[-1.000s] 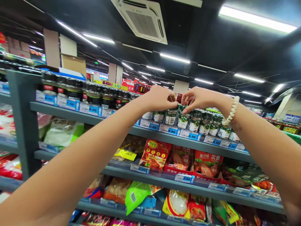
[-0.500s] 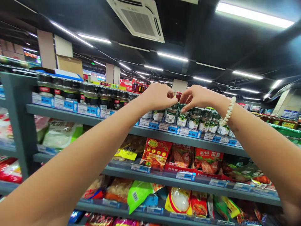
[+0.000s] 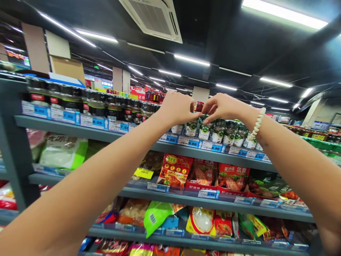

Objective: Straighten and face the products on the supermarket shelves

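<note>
My left hand (image 3: pixel 178 107) reaches to the top shelf with its fingers curled and the fingertips pointing right, close to the jar lids. Whatever is in its fingers is hidden. Facing it, my right hand (image 3: pixel 223 106) bends its thumb and fingers down around the dark green lid of a small spice jar (image 3: pixel 204 131) with a white label. That jar stands upright in the front row. Just left of it is a similar spice jar (image 3: pixel 191 128). A bracelet of pale beads (image 3: pixel 258 123) circles my right wrist.
Dark-lidded jars (image 3: pixel 97 104) line the shelf to the left. Price tags (image 3: pixel 213 146) run along the grey shelf edge (image 3: pixel 239 158). Below lie red seasoning packets (image 3: pixel 174 171) and bagged goods (image 3: pixel 201 221). An open cardboard box (image 3: pixel 68 69) stands on top at the left.
The view has shifted slightly, so the shelf sits a little higher and further left. Both hands keep nearly the same pose at the jars.
</note>
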Demonstrator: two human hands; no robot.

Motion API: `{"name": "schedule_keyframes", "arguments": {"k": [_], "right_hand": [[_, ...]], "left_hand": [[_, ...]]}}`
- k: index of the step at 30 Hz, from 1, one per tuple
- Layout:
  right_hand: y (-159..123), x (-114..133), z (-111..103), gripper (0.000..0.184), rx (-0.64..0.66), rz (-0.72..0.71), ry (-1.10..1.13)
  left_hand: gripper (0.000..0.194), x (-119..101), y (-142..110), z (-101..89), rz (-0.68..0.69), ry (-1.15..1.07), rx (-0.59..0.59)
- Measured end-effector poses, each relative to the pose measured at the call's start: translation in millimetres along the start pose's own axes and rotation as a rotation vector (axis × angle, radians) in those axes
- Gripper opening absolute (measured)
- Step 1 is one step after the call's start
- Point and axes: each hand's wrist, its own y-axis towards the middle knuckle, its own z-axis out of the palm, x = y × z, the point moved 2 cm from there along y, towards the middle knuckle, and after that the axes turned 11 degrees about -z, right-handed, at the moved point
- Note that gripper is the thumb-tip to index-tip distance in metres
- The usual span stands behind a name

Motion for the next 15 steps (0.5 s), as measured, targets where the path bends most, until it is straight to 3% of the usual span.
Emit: {"name": "schedule_keyframes", "arguments": {"k": [9, 11, 15], "right_hand": [[-2.6, -1.9, 2.3, 0.04, -0.013, -0.008, 0.017], [-2.8, -3.5, 3.1, 0.04, -0.024, -0.003, 0.011], [-1.8, -5.6, 3.8, 0.039, -0.038, 0.004, 0.032]], "left_hand": [[0.036, 14.6, -4.1, -1.2, 0.136, -0.084, 0.2], [0.039, 17.1, -8.3, -0.3, 0.108, -0.072, 0.136], [0.051, 28.1, -13.1, -0.9, -0.083, 0.039, -0.113]]}}
